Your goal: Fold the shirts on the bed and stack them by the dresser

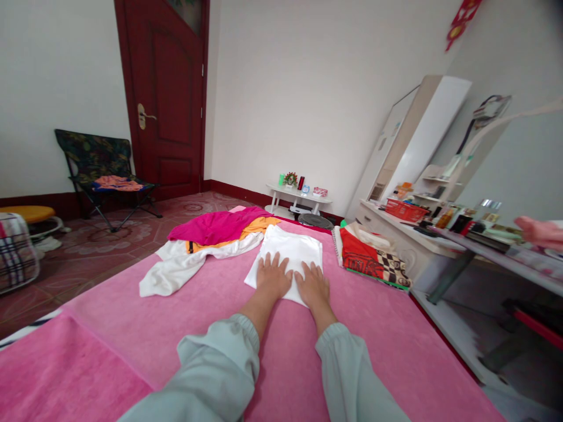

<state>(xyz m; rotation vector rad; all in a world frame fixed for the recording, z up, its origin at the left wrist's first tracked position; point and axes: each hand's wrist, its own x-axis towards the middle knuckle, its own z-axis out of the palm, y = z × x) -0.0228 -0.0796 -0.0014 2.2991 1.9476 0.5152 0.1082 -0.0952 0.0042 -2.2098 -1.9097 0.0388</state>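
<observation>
A white garment (294,241), folded into a flat rectangle, lies on the pink bedspread (281,363) in front of me. My left hand (273,276) rests flat on its near left part, fingers spread. Beside it, my right hand (313,285) presses on the near right part, its fingers also stretched out. Neither hand grips anything. To the left is a loose heap with a magenta garment (220,225), an orange one (253,230) and a white one (169,274). On the right sits a stack of folded clothes (365,258) in red and a brown-cream pattern.
A dressing table (387,225) with a red basket (405,210) and bottles borders the bed on the right. Beyond the bed stands a low white table (299,193). A camouflage folding chair (99,155) holding clothing is near the dark red door (169,99).
</observation>
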